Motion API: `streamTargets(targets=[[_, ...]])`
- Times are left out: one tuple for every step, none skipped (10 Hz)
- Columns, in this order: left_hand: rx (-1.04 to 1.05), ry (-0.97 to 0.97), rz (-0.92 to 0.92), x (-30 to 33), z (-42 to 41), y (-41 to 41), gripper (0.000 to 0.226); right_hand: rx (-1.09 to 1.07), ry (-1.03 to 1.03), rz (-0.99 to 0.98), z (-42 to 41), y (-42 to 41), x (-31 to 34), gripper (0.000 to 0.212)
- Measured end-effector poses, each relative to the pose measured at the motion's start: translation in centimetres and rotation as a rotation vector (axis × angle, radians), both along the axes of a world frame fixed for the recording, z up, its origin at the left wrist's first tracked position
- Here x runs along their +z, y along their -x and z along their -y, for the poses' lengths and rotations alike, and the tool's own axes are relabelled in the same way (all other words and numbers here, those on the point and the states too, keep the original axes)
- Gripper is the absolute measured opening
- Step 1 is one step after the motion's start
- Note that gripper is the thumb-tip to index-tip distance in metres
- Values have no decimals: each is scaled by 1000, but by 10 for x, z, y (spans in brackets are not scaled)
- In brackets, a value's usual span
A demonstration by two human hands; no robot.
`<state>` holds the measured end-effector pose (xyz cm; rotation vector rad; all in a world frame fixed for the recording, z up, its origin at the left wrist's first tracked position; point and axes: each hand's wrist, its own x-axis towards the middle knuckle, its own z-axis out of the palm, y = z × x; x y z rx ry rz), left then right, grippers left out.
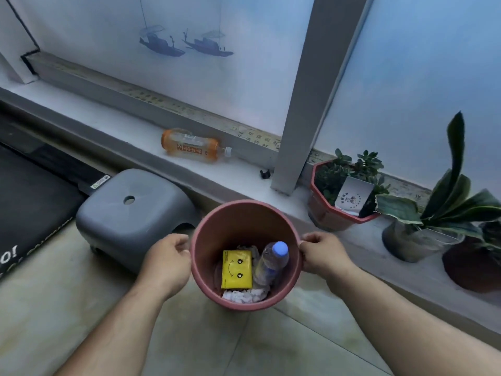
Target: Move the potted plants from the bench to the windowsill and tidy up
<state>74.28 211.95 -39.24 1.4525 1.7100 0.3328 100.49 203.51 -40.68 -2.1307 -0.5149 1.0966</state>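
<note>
A pink waste bin [238, 218] is held above the tiled floor. My left hand [165, 263] grips its left rim and my right hand [322, 253] grips its right rim. Inside lie a yellow smiley packet [236, 269], a clear bottle with a blue cap [272, 260] and crumpled white paper [244, 295]. On the windowsill [130, 123] lies an orange-labelled empty bottle [192, 145]. At the right of the sill stand a red octagonal pot of succulents [339, 195], a clear pot with a long-leaved plant [423, 234] and a dark brown pot [473, 263].
A grey plastic stool [127, 215] stands on the floor left of the bin, against a black treadmill [29, 196]. A small black clip [265, 174] lies on the sill by the grey window post [311, 99]. The frosted window bears two boat stickers [184, 43].
</note>
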Motion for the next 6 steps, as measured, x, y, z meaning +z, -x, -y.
streamTargets(targets=[[-31, 50, 41, -10, 4, -9, 37, -84, 15, -37, 4, -1, -3, 17], [29, 57, 124, -15, 3, -14, 40, -100, -6, -23, 6, -1, -7, 16], [88, 45, 226, -17, 5, -29, 41, -186, -74, -8, 0, -12, -11, 17], [122, 9, 223, -24, 3, -36, 36, -207, -72, 36, -1, -17, -15, 14], [111, 3, 234, -27, 1, -34, 35, -215, -78, 42, 1, -16, -18, 13], [83, -9, 179, -28, 1, -35, 35, -209, -83, -11, -1, -21, -21, 14]])
